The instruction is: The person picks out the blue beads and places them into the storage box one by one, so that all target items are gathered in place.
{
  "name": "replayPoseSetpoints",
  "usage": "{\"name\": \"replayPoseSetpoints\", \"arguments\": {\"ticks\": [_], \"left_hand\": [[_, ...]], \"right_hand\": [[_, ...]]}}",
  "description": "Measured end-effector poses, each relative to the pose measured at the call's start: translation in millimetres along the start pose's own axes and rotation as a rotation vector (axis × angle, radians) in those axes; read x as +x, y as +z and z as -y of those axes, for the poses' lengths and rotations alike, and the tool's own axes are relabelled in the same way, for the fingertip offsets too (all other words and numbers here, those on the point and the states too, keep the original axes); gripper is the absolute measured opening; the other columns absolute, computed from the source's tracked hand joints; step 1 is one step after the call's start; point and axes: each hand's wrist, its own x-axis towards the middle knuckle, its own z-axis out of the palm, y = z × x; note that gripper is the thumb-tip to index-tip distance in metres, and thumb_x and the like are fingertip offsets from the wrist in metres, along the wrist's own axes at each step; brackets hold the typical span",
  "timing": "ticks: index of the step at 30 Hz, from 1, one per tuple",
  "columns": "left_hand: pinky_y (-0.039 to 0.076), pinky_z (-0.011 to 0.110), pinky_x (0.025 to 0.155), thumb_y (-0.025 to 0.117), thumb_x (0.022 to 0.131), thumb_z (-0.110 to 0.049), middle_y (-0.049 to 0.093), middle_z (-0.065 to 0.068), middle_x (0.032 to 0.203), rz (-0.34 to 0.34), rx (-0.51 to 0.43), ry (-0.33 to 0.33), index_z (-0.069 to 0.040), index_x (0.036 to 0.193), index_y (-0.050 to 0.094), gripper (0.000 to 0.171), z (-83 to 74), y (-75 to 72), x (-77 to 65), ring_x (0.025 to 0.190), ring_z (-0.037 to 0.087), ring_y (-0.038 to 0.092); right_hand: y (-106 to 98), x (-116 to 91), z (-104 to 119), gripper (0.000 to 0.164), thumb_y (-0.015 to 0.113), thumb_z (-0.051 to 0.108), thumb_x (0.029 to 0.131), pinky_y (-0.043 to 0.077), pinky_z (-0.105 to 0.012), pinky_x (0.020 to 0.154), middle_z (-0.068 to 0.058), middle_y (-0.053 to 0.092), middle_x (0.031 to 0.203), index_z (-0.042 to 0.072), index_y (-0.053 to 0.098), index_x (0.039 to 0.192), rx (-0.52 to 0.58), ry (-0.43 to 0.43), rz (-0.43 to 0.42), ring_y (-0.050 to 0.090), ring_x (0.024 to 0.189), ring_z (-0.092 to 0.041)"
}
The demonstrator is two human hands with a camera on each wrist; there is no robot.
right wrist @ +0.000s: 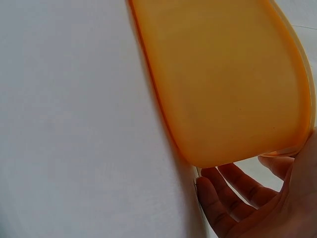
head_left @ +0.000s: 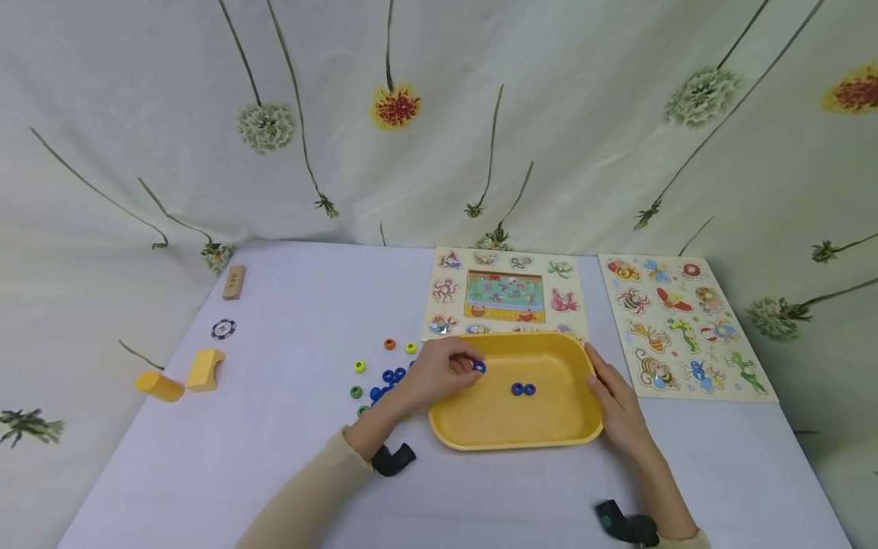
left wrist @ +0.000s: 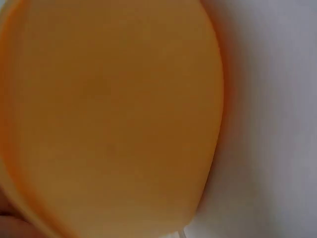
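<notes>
My left hand [head_left: 444, 372] pinches a blue bead [head_left: 479, 367] with a hole through it, above the left end of a yellow tray [head_left: 514, 435]. Two more blue beads [head_left: 523, 390] lie side by side on the tray's floor. At the tray's right end, my right hand [head_left: 620, 404] holds the rim, thumb on top. In the right wrist view its fingers [right wrist: 237, 191] curve along the tray's outer wall. Loose blue beads [head_left: 388, 376] lie on the table left of the tray, partly hidden by the left forearm. The left wrist view shows mostly the tray's outside [left wrist: 114, 109].
Green, yellow and orange beads [head_left: 389, 344] surround the blue ones. Behind the tray lies a sea-animal puzzle board [head_left: 456, 278]; an insect puzzle board [head_left: 668, 335] lies right. At the far left are a yellow cylinder [head_left: 159, 386], an arch block [head_left: 203, 370], a chip [head_left: 223, 329] and a wooden block [head_left: 234, 282].
</notes>
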Motion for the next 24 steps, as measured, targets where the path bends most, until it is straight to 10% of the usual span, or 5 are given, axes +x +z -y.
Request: {"name": "replayPoseSetpoints", "arguments": {"ticks": [8, 24], "left_hand": [[0.043, 0.015, 0.062, 0.067, 0.074, -0.016, 0.058, -0.010, 0.070, 0.206, 0.188, -0.045, -0.015, 0.085, 0.067, 0.011, -10.4, 34.4, 30.0, 0.064, 0.003, 0.050], [0.042, 0.014, 0.063, 0.068, 0.071, -0.011, 0.060, -0.006, 0.074, 0.237, 0.230, -0.053, -0.011, 0.086, 0.067, 0.015, -9.4, 51.0, 37.6, 0.067, 0.003, 0.051]], "right_hand": [[1, 0, 1, 0.044, 0.036, 0.028, 0.095, 0.022, -0.001, 0.089, -0.002, 0.038, 0.138, 0.031, 0.028, 0.138, -0.012, 0.012, 0.000, 0.037, 0.123, -0.020], [-1, -1, 0, 0.044, 0.035, 0.030, 0.095, 0.021, -0.001, 0.089, -0.002, 0.037, 0.138, 0.032, 0.027, 0.138, -0.015, 0.018, 0.004, 0.036, 0.123, -0.021]]}}
